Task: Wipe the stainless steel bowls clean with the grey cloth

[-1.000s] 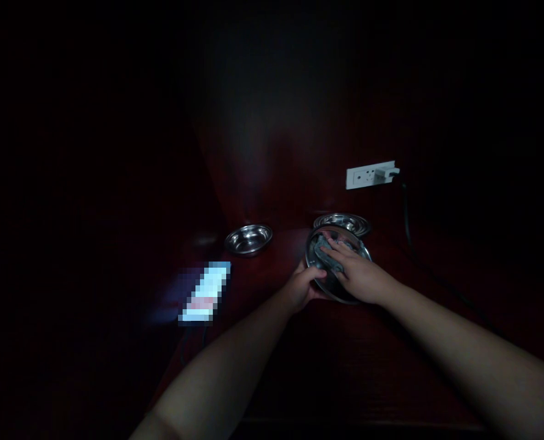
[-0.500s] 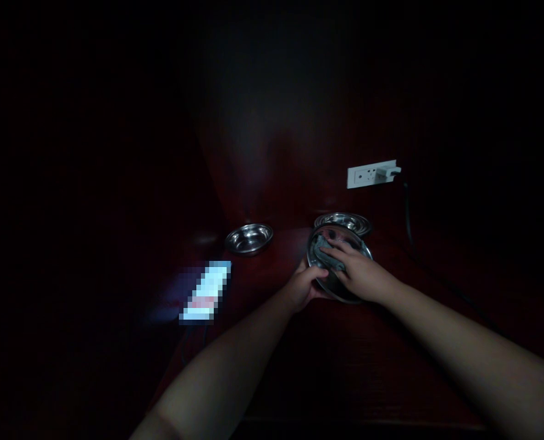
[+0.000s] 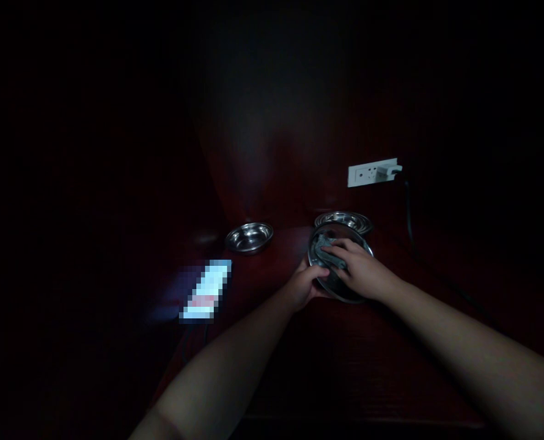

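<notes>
My left hand (image 3: 305, 286) grips the lower left rim of a shiny metal bowl (image 3: 346, 292), its thumb over the edge and the other fingers underneath. The bowl is tilted toward me above the dark red table. Inside it, my right hand (image 3: 361, 269) presses a grey-green cloth (image 3: 329, 252) against the inner surface, fingers closed over the cloth. Right behind the held bowl sit more metal dishes (image 3: 345, 219), apparently stacked and partly hidden by it. A separate metal dish (image 3: 249, 237) rests on the table to the left.
A lit, blurred-out screen (image 3: 206, 292) lies at the left, with a thin cable near it. On the back wall a white socket panel (image 3: 366, 173) holds a plug, and a dark cable (image 3: 409, 220) runs down to the right. The surroundings are very dark.
Hardly anything differs. My right hand and the cloth have shifted very slightly inside the bowl, while my left hand keeps the same hold.
</notes>
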Available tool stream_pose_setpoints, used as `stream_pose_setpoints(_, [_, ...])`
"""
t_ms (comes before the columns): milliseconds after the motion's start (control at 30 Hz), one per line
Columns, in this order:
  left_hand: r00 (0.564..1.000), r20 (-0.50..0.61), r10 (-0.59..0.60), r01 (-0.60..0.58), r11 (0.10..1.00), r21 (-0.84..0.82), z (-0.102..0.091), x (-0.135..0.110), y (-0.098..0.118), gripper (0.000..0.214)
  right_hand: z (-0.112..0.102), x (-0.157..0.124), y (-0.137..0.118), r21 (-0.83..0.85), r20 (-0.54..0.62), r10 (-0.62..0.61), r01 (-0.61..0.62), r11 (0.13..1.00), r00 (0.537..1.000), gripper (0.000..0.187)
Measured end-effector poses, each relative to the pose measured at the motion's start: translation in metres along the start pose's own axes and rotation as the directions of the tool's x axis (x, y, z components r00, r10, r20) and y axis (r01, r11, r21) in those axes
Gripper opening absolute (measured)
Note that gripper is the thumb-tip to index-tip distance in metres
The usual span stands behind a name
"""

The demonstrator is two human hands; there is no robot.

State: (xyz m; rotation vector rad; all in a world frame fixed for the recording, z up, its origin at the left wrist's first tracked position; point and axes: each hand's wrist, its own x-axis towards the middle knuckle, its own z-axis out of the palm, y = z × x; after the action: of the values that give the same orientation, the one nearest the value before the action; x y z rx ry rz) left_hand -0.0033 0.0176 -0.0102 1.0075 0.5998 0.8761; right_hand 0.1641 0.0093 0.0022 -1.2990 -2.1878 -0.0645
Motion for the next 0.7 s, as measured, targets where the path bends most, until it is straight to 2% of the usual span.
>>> stream_pose_setpoints(300, [1.0, 0.017, -0.011, 0.011, 1.0, -0.018, -0.0008, 0.001, 0.0005, 0.067, -0.0012, 0.0013, -0.0015, -0.054, 0.0, 0.056, -0.056, 0.997, 0.998, 0.048])
stream_pose_setpoints(700, [1.0, 0.01, -0.011, 0.012, 0.999, -0.053, -0.0039, 0.0025, -0.0016, 0.061, -0.0031, -0.0028, -0.0073, 0.135, 0.065, -0.049, 0.04, 0.99, 0.997, 0.058])
